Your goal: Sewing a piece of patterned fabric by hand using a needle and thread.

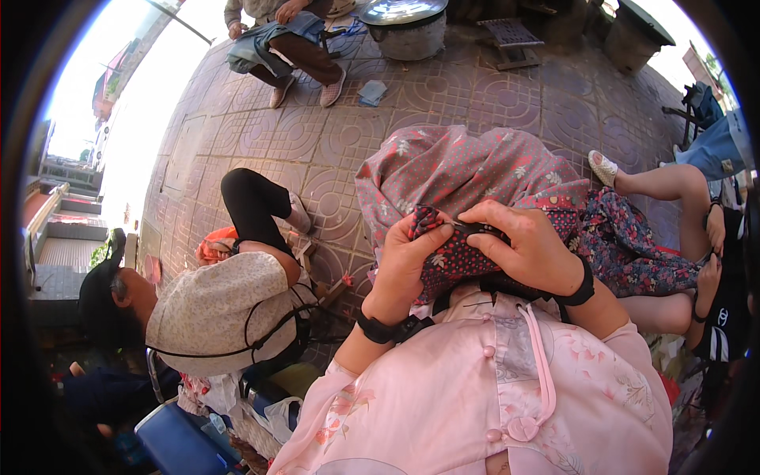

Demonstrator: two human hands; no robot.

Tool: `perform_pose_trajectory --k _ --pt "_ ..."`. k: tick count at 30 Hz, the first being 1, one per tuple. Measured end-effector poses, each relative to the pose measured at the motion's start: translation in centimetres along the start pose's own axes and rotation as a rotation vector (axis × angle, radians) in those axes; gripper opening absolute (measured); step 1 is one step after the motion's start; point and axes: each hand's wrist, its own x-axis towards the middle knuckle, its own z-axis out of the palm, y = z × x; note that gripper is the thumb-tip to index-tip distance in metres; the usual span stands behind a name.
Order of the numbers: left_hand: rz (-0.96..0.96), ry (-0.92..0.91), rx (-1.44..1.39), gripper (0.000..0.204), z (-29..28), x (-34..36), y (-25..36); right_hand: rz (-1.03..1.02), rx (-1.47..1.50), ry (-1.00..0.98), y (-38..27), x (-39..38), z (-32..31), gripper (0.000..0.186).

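The left hand (408, 257) grips a bunched edge of the dark polka-dot fabric (453, 267); the right hand (529, 247) pinches a narrow black part just beside the left thumb; the fabric lies across the lap, against a pinkish-grey floral cloth (467, 162).

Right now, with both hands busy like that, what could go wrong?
The small dark piece pinched by the right hand might slip. The left hand grips the dark dotted cloth close by, so the hands could bump. The pinkish-grey patterned cloth lies in loose folds and might slide toward the paved floor.
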Motion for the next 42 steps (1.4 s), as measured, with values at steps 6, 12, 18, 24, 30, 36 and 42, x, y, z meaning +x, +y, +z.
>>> perform_pose_trajectory --k 6,12,18,24,30,36,42 --pt "0.003 0.000 0.021 0.005 0.2 0.0 0.1 -0.007 -0.003 -0.007 0.3 0.0 0.1 0.022" --pt "0.006 -0.005 0.041 0.006 0.0 0.3 0.0 0.004 0.041 -0.011 1.0 0.1 0.3 0.020" --pt "0.028 0.006 0.066 0.006 -0.3 0.7 -0.2 0.009 0.053 0.038 1.6 0.2 0.4 0.020" --pt "0.024 0.003 0.032 0.006 -0.5 0.8 0.1 0.069 0.074 0.018 1.2 0.4 0.0 0.021" --pt "0.018 0.053 -0.014 0.007 -0.7 0.7 0.0 0.038 0.024 0.020 0.3 0.6 0.3 0.026" --pt "0.045 0.037 0.019 0.009 -0.9 0.5 -0.1 -0.026 -0.122 -0.001 0.2 1.1 0.6 0.022" --pt "0.053 0.012 0.064 0.011 -1.4 0.5 -0.4 -0.035 -0.162 -0.032 0.3 1.2 0.4 0.025"
